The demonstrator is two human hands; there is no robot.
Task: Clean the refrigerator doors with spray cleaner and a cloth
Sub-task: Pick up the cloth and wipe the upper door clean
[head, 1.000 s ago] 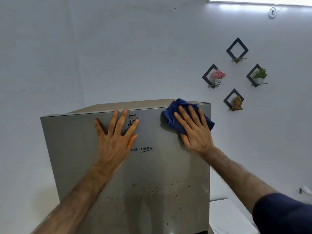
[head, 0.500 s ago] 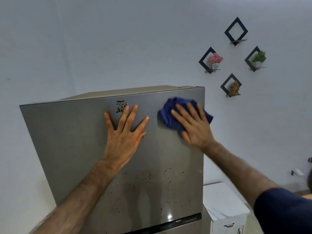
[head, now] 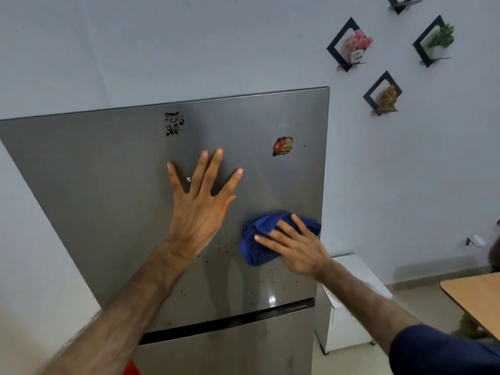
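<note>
The grey refrigerator's upper door (head: pixel 102 185) fills the middle of the view, with dark specks and drip streaks low on it. My left hand (head: pixel 200 204) lies flat on the door with fingers spread and holds nothing. My right hand (head: pixel 295 247) presses a crumpled blue cloth (head: pixel 259 239) against the door near its right edge. A dark gap (head: pixel 230 323) separates the upper door from the lower door (head: pixel 230 353). No spray bottle is in view.
A red sticker (head: pixel 282 146) and a black mark (head: pixel 174 123) sit high on the door. A white cabinet (head: pixel 351 307) stands right of the refrigerator. A wooden table (head: pixel 476 299) juts in at the right. Diamond wall shelves (head: pixel 349 44) hang above.
My right hand has wiped the blue cloth down from the door's top right corner to mid height, uncovering the red sticker. The view has tilted down, and the lower door shows.
</note>
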